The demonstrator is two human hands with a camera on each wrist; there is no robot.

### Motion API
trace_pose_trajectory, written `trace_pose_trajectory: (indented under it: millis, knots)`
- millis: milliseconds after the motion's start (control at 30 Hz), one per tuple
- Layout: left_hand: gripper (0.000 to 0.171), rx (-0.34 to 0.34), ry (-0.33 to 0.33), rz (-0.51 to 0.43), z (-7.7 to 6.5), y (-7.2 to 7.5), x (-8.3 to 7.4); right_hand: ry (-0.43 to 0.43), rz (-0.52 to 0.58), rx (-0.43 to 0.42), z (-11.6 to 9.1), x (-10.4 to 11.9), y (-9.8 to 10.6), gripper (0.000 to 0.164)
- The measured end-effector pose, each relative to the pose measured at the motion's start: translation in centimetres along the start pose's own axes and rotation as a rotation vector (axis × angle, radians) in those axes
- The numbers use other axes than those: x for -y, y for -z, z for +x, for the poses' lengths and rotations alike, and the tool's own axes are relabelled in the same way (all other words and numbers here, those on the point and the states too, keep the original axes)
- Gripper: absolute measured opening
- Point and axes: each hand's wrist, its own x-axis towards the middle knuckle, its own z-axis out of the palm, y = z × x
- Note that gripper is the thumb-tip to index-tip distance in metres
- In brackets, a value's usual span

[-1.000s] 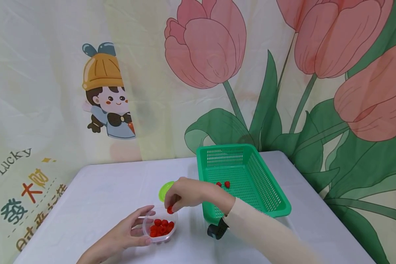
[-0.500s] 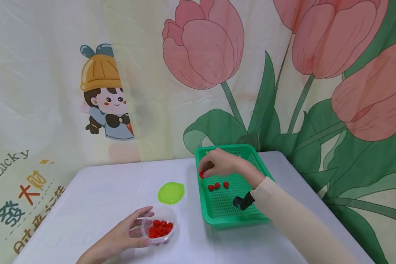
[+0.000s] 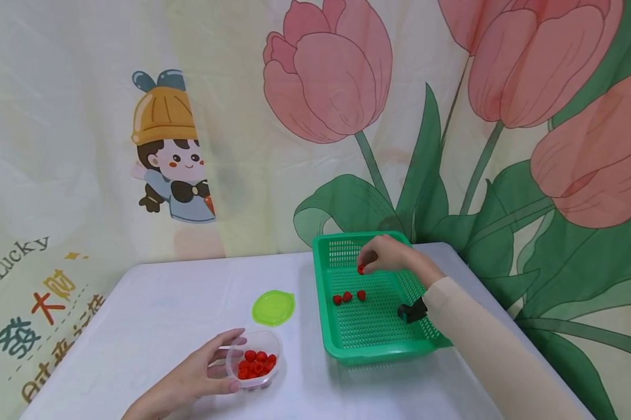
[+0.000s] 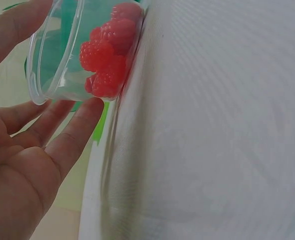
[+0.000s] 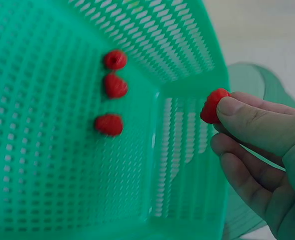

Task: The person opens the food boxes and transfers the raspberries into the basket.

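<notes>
My left hand (image 3: 202, 373) holds a clear round plastic tub (image 4: 57, 85) on the table, thumb on one side and fingers on the other. Inside the tub lie several red raspberries (image 3: 257, 366). Over the green slotted basket (image 3: 375, 352), near its back part, my right hand (image 3: 391, 255) pinches one raspberry (image 5: 215, 106) between thumb and forefinger; the other fingers are bent below it. Three raspberries (image 3: 347, 296) rest apart from the hand on the basket's floor, two of them close together.
A yellow-green lid (image 3: 274, 308) lies flat behind the tub, left of the basket. The white-covered table (image 3: 173, 309) reaches a printed curtain (image 3: 252, 175) at the back. A black wrist camera (image 3: 412, 312) hangs from the right sleeve, above the basket.
My right hand has carried a raspberry from above the tub to the basket, then further right over it. The forearm no longer hides the lid and basket raspberries. The left hand keeps its place.
</notes>
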Motion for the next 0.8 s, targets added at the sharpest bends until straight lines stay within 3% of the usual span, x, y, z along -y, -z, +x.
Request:
trace_pose_trajectory:
  millis: [200, 800]
  knots:
    - [0.09, 0.003, -0.01, 0.004, 0.0, -0.1, 0.0, -0.064, -0.014, 0.019, -0.5, -1.7, -0.5, 0.011]
    - [0.089, -0.01, 0.01, 0.019, 0.1, 0.0, 0.0, -0.07, -0.054, 0.113, 0.2, -2.9, -3.1, 0.009]
